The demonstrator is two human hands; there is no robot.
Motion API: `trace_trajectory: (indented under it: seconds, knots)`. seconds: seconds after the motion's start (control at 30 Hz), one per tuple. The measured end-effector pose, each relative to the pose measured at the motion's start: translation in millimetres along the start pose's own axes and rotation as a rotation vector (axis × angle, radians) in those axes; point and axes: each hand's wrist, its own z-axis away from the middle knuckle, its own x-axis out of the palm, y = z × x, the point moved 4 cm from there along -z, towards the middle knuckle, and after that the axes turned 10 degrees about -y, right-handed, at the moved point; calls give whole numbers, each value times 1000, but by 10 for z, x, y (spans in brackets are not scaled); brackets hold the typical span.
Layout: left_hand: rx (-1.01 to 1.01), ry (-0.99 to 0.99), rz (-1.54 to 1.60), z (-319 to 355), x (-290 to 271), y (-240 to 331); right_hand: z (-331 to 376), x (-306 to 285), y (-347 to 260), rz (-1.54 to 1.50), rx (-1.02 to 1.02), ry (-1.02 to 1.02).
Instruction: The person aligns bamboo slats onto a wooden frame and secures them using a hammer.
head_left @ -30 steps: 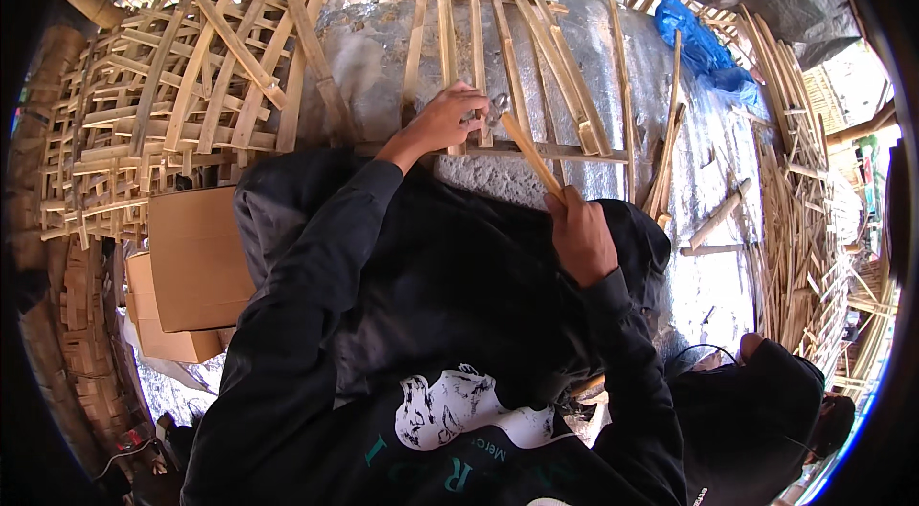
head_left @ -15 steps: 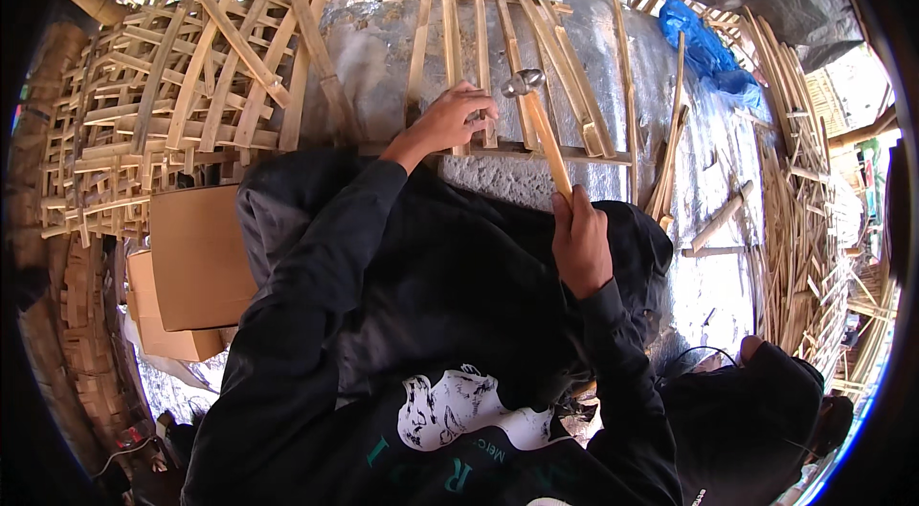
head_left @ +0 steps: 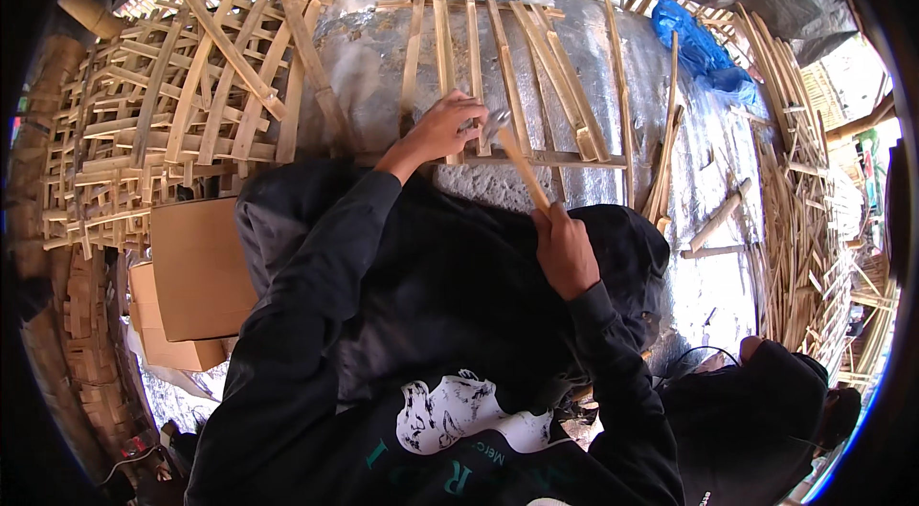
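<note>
My right hand point(head_left: 567, 254) grips the wooden handle of a hammer point(head_left: 527, 171). Its metal head, slightly blurred, is close beside the fingertips of my left hand point(head_left: 442, 130). Those fingers are pinched together over a bamboo slat point(head_left: 443, 46), near its lower end; anything small between them cannot be made out. Several more slats, among them a bamboo slat point(head_left: 507, 75) to the right, stretch away from me in a row. Their near ends meet a bamboo crosspiece point(head_left: 565, 160), which lies just beyond my lap.
Woven bamboo lattice panels point(head_left: 182, 85) are piled at the left, above a cardboard box point(head_left: 201, 267). A blue plastic sheet point(head_left: 704, 51) lies at the far right, near a bundle of bamboo strips point(head_left: 790, 247). Another person's dark sleeve point(head_left: 747, 410) shows at the lower right.
The hammer head has come down and to the left, to beside my left fingertips. My right hand has shifted slightly left and nearer me. My left hand has hardly moved.
</note>
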Motion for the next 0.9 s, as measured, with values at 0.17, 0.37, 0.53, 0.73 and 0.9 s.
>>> trace_trajectory:
  seconds: [0.17, 0.37, 0.53, 0.73, 0.9]
  knots:
    - [-106, -146, -34, -19, -18, -72, -41, -204, -189, -37, -35, 5]
    - [-17, -30, 24, 5, 6, 3, -2, 5, -4, 7, -51, 0]
    - [-22, 11, -13, 53, -12, -90, -39, -90, -102, 100, -54, -5]
    - [3, -65, 10, -67, 5, 0, 12, 21, 104, 112, -31, -59]
    - [34, -42, 15, -26, -21, -34, -78, -203, -88, 133, -116, 34]
